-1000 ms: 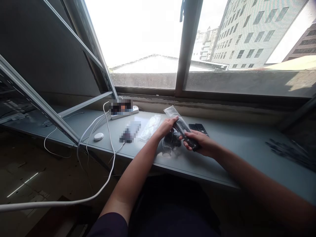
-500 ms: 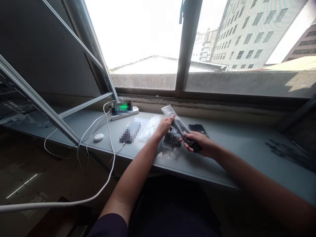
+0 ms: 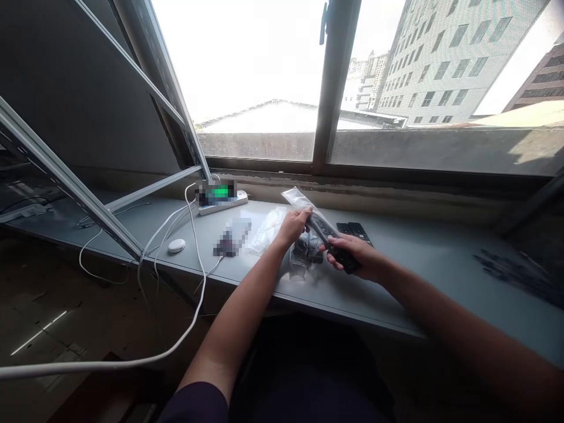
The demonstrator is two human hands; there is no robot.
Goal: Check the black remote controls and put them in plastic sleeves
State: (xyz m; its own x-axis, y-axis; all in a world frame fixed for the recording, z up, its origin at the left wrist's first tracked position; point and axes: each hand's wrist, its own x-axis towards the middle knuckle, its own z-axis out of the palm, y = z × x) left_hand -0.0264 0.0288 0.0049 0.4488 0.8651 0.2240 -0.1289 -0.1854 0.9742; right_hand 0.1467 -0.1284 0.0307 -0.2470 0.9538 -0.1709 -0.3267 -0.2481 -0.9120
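A black remote control [image 3: 345,260] lies slanted between my hands, its upper part inside a clear plastic sleeve [image 3: 296,198]. My right hand [image 3: 362,252] is closed around the remote's lower end, thumb on top. With a pinch, my left hand [image 3: 295,225] holds the edge of the sleeve partway up. The sleeve's far end sticks out flat beyond the left fingers. Whether the sleeve also covers the remote's lower end, I cannot tell. Below the hands, a dark item in clear plastic [image 3: 300,258] rests on the table, partly hidden.
On the grey table [image 3: 423,264], black remotes [image 3: 355,230] lie beyond my right hand. Clear plastic bags [image 3: 268,230] are left of my left hand. Farther left are a white round device [image 3: 177,245], a power strip [image 3: 224,202] and a looping white cable [image 3: 200,299]. Dark items [image 3: 520,273] lie far right.
The sleeve's free end has moved slightly left and lies flatter, reaching farther past my left fingers. Both hands keep nearly the same place and grip.
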